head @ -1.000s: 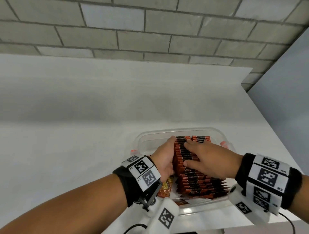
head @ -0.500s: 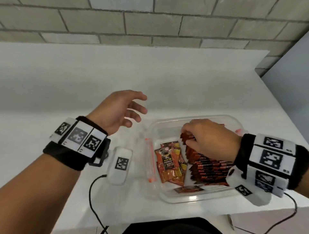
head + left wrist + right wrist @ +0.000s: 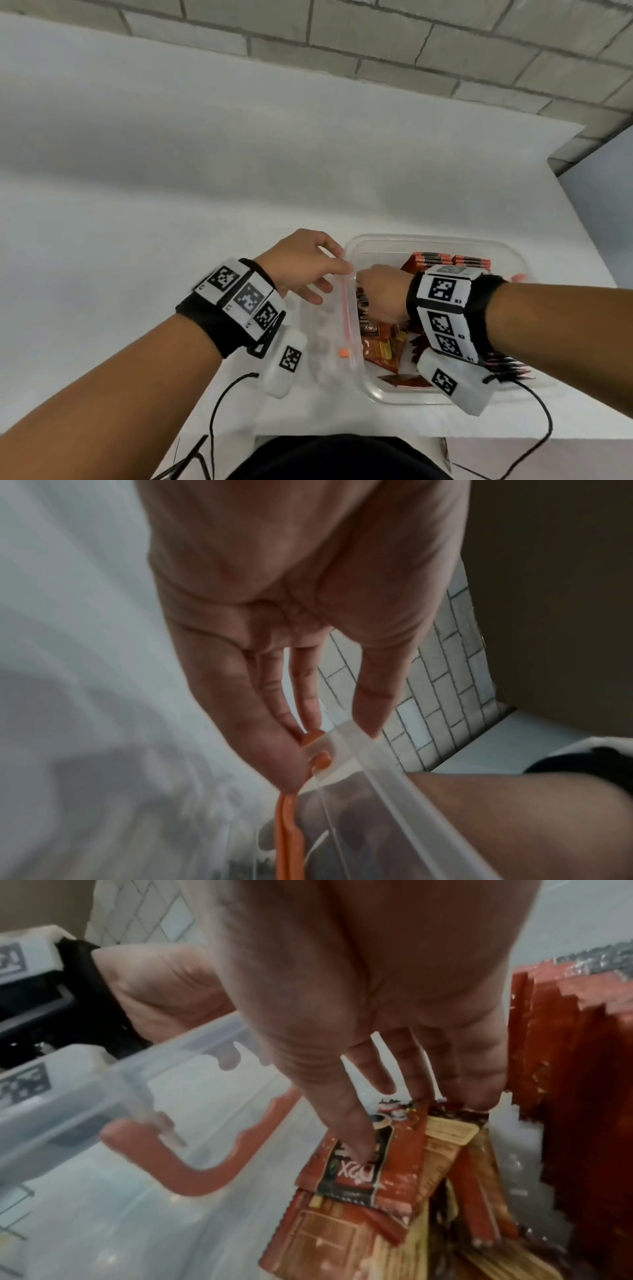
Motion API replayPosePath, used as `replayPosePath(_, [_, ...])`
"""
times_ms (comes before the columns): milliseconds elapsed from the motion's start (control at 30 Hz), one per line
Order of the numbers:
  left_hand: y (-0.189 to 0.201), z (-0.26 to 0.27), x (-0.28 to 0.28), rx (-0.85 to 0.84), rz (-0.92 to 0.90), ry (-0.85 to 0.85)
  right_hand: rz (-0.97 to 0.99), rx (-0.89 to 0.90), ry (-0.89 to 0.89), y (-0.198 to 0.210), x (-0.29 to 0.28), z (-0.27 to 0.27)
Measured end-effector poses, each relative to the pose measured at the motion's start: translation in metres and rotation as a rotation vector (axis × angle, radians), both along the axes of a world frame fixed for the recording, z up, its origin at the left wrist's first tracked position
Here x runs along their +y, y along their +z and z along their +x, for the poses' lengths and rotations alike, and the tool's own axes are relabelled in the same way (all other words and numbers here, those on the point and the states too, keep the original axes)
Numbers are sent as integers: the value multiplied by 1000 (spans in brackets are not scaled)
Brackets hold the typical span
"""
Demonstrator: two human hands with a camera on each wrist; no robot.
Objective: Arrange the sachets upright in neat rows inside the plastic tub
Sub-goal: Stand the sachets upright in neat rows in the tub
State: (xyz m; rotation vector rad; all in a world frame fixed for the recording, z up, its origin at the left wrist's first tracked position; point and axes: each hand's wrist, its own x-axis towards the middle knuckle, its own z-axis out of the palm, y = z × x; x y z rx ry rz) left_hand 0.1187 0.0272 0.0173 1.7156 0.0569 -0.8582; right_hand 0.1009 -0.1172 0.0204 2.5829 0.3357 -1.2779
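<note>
Since half a second ago, the left hand (image 3: 301,263) has come down from mid-air to the near-left rim of the plastic tub (image 3: 376,390), and the right hand (image 3: 380,294) has crossed from the upright rows to the loose sachets (image 3: 378,346) lying on the left side of the tub floor.

Left hand now pinches the clear rim, thumb on the inside and fingers (image 3: 240,710) on the outside, just by the pivot of the orange handle (image 3: 289,831), which hangs down the tub's outer wall below that hand.

Right hand reaches down into the tub, its fingertips (image 3: 359,1145) pressed onto the top sachet (image 3: 369,1167) of the flat pile; the thumb side is hidden, so whether it has grasped the packet or only touches it cannot be told.

Beyond and to the right of the right hand, the rows of upright sachets (image 3: 455,262) stand packed edge-on against the tub's right side, running back under the right wrist. One more sachet (image 3: 399,380) lies flat on the tub floor near the person, below the right wrist.

The tub sits on the white table (image 3: 137,274), between the two forearms.
</note>
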Motion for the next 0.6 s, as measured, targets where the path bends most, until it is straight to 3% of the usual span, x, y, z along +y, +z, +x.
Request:
replayPosePath(367, [-2,2,-2,30,-28,11,5,103,-64,6,-2,-16])
replayPosePath(600, [-3,1,-3,45,-24,29,36,167,57,8,-4,-25])
